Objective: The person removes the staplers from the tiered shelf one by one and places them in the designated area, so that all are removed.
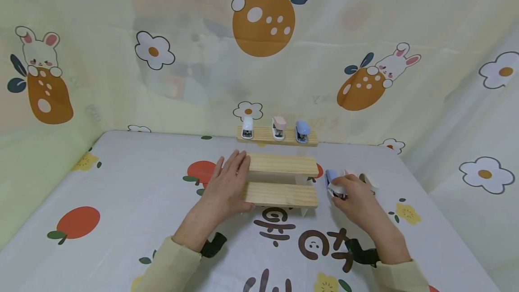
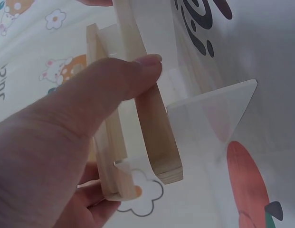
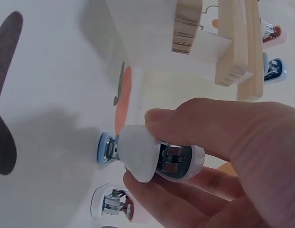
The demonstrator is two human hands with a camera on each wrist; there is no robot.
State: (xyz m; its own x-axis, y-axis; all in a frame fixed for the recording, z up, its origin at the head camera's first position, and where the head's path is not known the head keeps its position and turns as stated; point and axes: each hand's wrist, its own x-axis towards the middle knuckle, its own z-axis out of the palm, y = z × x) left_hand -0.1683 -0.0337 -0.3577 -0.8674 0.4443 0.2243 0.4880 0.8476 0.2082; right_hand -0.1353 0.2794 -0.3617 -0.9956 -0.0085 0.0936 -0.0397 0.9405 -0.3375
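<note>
My left hand (image 1: pixel 227 186) grips the left end of a stepped wooden stand (image 1: pixel 281 194). Its thumb lies on the lower plank's front edge (image 2: pixel 154 128), with fingers at the upper plank. In my right hand (image 1: pixel 358 197) is a small white stapler (image 3: pixel 137 152), pinched between thumb and fingers, just right of the stand. Close by on the table are a blue stapler (image 1: pixel 330 175) and a pink stapler (image 3: pixel 116 204), partly hidden by the hand in the head view. The two nearer planks bear nothing.
A rear plank (image 1: pixel 259 135) holds white (image 1: pixel 247 128), pink (image 1: pixel 279 128) and blue (image 1: pixel 302 131) staplers in a row. A dark greenish item (image 1: pixel 366 180) lies beyond the right hand, its kind unclear. Printed cloth covers the table (image 1: pixel 134 184) and hangs behind as a curtain (image 1: pixel 194 80).
</note>
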